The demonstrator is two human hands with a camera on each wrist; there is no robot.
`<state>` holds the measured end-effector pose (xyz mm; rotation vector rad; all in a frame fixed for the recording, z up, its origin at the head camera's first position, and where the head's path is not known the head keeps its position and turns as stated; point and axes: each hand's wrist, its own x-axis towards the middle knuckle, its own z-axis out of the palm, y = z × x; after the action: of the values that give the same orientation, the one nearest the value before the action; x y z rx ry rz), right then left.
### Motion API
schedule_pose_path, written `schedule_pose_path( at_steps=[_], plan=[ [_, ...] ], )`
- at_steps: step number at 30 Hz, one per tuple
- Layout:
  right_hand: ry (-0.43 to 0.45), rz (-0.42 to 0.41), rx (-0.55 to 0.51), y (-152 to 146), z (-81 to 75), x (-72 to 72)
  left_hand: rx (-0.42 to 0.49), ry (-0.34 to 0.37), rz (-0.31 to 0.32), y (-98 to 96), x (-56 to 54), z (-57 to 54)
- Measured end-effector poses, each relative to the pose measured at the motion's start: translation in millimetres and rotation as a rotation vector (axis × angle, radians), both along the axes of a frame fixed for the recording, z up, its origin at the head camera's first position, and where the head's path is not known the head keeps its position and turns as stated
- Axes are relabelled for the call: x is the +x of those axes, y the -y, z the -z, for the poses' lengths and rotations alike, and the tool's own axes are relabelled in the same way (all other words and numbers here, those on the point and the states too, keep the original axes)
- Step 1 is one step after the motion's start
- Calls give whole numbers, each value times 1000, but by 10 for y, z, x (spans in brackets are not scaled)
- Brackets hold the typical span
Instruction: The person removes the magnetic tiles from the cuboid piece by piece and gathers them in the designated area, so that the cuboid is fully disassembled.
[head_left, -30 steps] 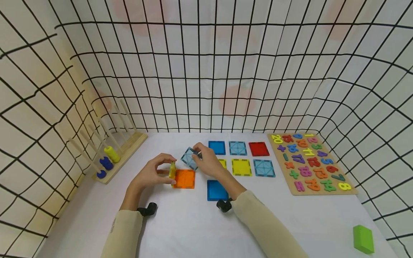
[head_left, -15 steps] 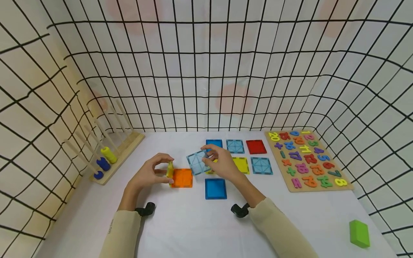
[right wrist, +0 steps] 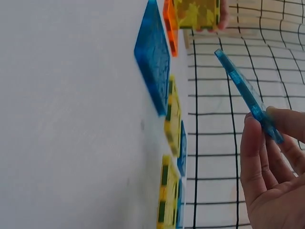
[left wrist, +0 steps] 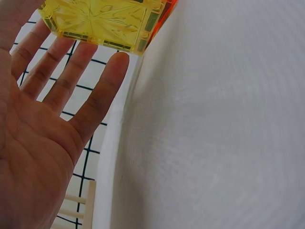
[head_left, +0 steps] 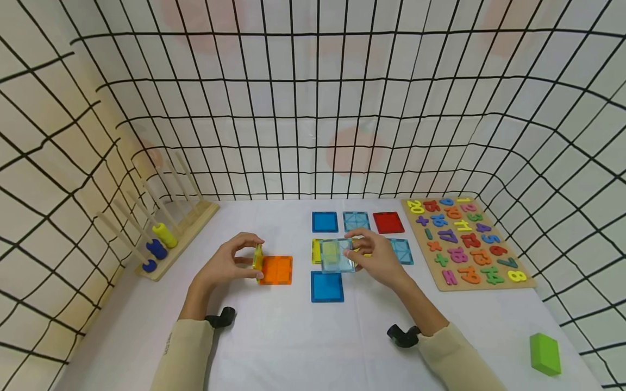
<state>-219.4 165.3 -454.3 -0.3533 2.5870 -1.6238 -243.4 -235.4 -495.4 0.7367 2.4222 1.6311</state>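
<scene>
A yellow magnetic tile [head_left: 257, 257] stands on edge along the left side of an orange magnetic tile [head_left: 277, 270] lying on the table. My left hand [head_left: 230, 260] holds the upright tile between thumb and fingers; its clear yellow face [left wrist: 102, 21] fills the top of the left wrist view. Between thumb and fingertips, my right hand [head_left: 379, 258] pinches a light blue magnetic tile [head_left: 335, 258] by its right edge. That tile is raised and tilted, seen nearly edge-on in the right wrist view, and in the head view overlaps a flat yellow tile [head_left: 315, 252].
Flat tiles lie centre and right: dark blue tiles [head_left: 327, 287], a light blue one [head_left: 356, 220], a red one [head_left: 388, 222]. A wooden number board [head_left: 481, 286] lies right, a peg stand [head_left: 209, 209] with beads left, a green block [head_left: 545, 354] front right. Black netting surrounds the table.
My right hand has lifted the light blue tile from behind the orange tile and carried it rightward over the flat tiles. My left hand has stayed at the upright yellow tile.
</scene>
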Motion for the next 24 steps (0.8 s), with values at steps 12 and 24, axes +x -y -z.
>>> schedule_pose_path(
  at_steps=[12, 24],
  plan=[
    [76, 61, 17, -459, 127, 129, -3, 3, 0, -3, -5, -11],
    [136, 61, 29, -612, 208, 224, -4, 2, 2, -4, -1, -8]
  ],
)
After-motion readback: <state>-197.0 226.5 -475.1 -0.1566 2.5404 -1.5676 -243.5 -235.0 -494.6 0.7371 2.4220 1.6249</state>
